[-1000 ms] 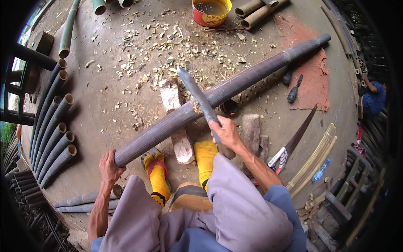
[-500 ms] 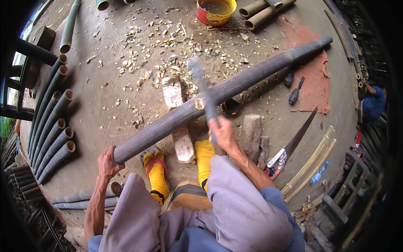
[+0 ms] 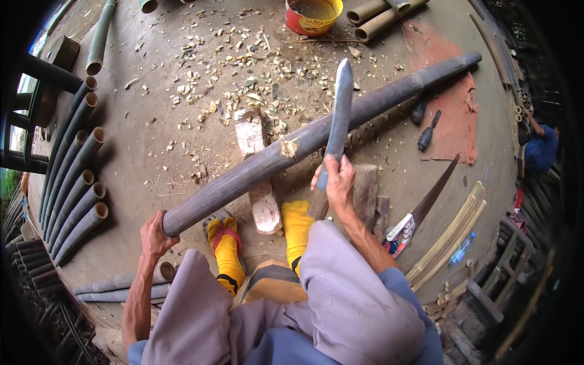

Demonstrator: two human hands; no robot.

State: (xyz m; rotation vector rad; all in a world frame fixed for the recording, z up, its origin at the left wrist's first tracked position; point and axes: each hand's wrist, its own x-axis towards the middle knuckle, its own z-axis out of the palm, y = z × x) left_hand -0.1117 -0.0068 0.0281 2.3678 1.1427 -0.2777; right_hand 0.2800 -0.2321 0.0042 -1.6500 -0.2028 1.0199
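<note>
That bamboo pole (image 3: 231, 187) slants away rightward across the wood block's (image 3: 264, 210) middle; left hand (image 3: 156, 234) curls round its near end, right hand (image 3: 339, 184) clenches a forward-pointing knife (image 3: 340, 106).

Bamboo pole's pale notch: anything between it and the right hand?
Nothing visible stands between the right hand and the notch. The held knife overlaps the bamboo pole in view, right of the notch.

from the head, a wide fisheye view looks down past the near knees (image 3: 331, 246) to the floor (image 3: 143, 182) ahead.
</note>
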